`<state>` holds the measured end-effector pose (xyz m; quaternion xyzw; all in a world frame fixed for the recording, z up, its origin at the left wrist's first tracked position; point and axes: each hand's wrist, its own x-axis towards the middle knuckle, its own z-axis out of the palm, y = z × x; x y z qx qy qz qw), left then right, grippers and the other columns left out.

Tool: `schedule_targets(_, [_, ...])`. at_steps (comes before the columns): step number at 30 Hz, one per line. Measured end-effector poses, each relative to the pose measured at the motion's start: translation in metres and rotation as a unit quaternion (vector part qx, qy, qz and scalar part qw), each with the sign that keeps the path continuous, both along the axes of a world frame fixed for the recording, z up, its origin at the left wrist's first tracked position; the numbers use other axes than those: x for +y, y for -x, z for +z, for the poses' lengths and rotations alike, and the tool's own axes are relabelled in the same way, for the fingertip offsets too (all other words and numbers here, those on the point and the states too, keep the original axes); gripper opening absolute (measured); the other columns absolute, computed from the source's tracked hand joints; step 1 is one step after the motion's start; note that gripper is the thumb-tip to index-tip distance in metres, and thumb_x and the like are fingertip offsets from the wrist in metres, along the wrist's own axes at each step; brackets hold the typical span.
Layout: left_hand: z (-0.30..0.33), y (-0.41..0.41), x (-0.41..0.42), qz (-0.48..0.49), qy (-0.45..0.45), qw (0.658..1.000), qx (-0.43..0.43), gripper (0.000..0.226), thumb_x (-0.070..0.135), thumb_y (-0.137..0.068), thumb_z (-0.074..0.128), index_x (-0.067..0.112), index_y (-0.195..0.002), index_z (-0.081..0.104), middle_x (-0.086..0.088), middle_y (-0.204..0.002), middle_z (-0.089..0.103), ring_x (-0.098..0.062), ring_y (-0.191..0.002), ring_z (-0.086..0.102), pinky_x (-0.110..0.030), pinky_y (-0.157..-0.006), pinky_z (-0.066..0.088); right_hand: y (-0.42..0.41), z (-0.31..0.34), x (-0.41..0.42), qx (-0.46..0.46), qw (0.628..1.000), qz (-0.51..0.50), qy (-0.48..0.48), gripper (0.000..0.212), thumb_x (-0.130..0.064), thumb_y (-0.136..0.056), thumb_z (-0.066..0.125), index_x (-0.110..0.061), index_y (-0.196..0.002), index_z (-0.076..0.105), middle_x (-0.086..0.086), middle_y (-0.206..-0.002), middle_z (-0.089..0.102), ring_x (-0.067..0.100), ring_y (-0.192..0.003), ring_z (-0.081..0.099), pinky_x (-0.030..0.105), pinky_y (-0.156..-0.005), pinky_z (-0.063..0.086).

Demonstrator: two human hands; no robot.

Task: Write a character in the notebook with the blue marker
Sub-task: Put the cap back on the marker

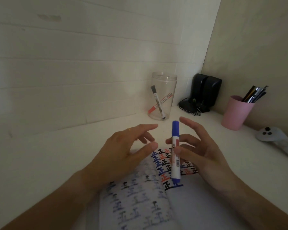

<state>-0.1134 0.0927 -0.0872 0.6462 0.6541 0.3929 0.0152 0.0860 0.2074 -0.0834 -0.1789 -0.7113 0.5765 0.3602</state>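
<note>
- Blue marker [175, 152] stands almost straight up above the notebook [140, 205], with its cap on top.
- Right hand [201, 151] pinches the marker's middle between the thumb and a finger. The other fingers are spread wide.
- Left hand [123, 146] is just beside the marker and does not touch it. Its fingers are spread and it holds nothing.
- Notebook lies open on the white tabletop [56, 155], right under both hands. Its pages are full of the same character written over and over in blue, black and red. The hands and arms cover part of the pages.
- Clear cup [163, 95] stands at the back by the wall. Two markers lean inside it, one with a grey cap [157, 101] and one with a red end [158, 104].
- Pink cup [237, 112] stands to the right, with a bunch of dark pens [254, 94] sticking out of the top.
- Black box thing [204, 92] sits in the corner between the two cups, with a dark cord on the tabletop in front of it.
- White controller [279, 138] with small dark buttons lies at the far right, well apart from the notebook.
</note>
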Motion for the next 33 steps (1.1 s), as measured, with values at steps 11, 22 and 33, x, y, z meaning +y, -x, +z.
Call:
schedule_targets(11, [-0.015,0.027,0.006,0.066,0.158,0.970,0.170,0.061,0.073,-0.091,0.029,0.039,-0.133,0.056,0.015,-0.141,0.053,-0.007,-0.125,0.049,-0.032,-0.098,0.043,0.012,0.012,0.007,-0.143,0.989,-0.011,0.047,0.054,-0.006,-0.089,0.069,-0.037,-0.133,0.060,0.014,-0.095,0.078,0.027,-0.086,0.073,0.032,-0.074,0.056])
schedule_targets(22, [-0.018,0.029,0.006,0.069,0.120,0.974,0.179,0.081,0.080,-0.081,0.006,0.041,-0.129,0.058,0.017,-0.137,0.056,-0.006,-0.123,0.052,-0.031,-0.094,0.048,0.096,0.143,0.080,0.028,0.906,-0.337,-0.254,0.048,-0.008,-0.096,0.061,-0.027,-0.135,0.041,0.001,-0.098,0.065,0.005,-0.076,0.066,0.008,-0.054,0.051])
schedule_targets(33, [-0.024,0.031,0.014,0.069,0.101,0.972,0.201,0.065,0.074,-0.091,0.018,0.038,-0.123,0.062,0.011,-0.129,0.061,-0.011,-0.115,0.056,-0.035,-0.088,0.049,0.148,0.111,0.139,-0.117,0.854,-0.377,-0.338,0.029,-0.011,-0.087,0.071,-0.017,-0.112,0.058,0.001,-0.091,0.069,0.019,-0.081,0.069,0.032,-0.071,0.060])
